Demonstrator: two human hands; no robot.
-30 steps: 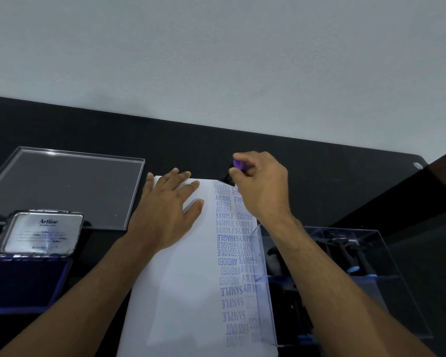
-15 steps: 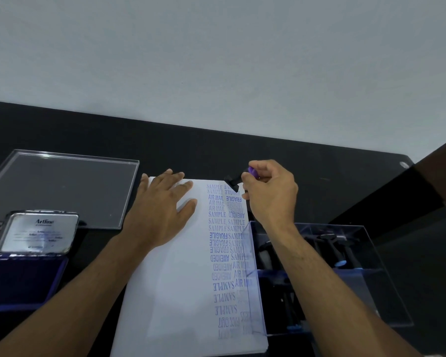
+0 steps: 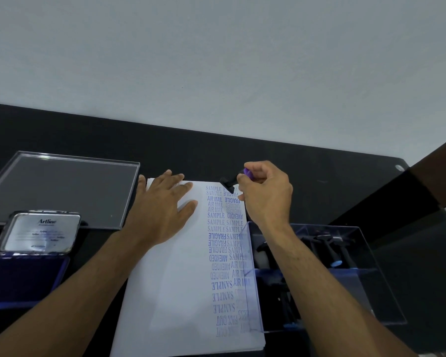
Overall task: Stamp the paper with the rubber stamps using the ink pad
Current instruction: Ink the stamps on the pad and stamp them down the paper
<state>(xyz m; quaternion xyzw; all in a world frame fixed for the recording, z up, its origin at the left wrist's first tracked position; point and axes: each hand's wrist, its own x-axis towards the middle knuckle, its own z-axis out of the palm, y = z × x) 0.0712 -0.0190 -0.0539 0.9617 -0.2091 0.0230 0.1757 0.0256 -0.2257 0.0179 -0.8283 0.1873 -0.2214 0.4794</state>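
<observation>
Here the paper [image 3: 175, 274] serves as the landmark: a white sheet lying flat on the black table [image 3: 242, 150], its right strip already crowded with blue impressions. The left hand [image 3: 162, 210] rests on its far-left portion, fingers straight and slightly spread, pressing it down. At the sheet's far-right corner the right hand [image 3: 265, 194] pinches a rubber stamp [image 3: 229, 182] by its purple-topped handle, thumb and fingertips curled round it, the black base tilted and seemingly just above the top row of prints. The open ink pad [image 3: 23, 276] lies well to the left of the paper, beside a clear acrylic lid [image 3: 62, 189]; a clear box [image 3: 319, 274] holding more stamps touches the paper's right edge. The stamp looks light and rigid, best held high on its handle so the face stays level; the thin sheet would likely slide or curl without that flat palm.
</observation>
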